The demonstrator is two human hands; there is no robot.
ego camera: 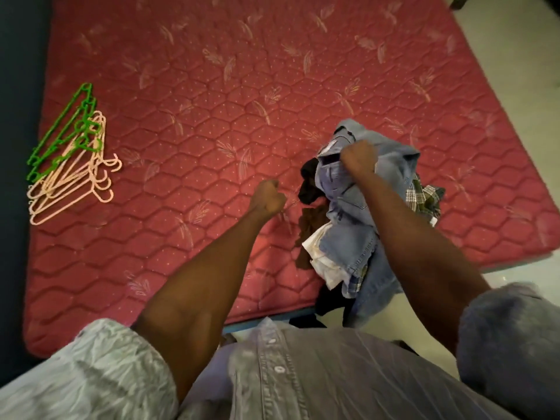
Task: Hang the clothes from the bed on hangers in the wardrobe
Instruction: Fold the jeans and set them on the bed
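Now a denim garment (357, 189) is gripped by the right hand (359, 160), fingers curled tight into its fabric, and raised off the clothes pile (330, 247) at the mattress (212, 86) edge. Nothing is held in the left hand (268, 197); its fingers are balled above the bed. Sorting is judged barely begun. Next, a hanger (72, 165) must be fetched from the stack far left.

Pale floor (521, 71) right of mattress; dark surface (18, 147) left, possibly wall.
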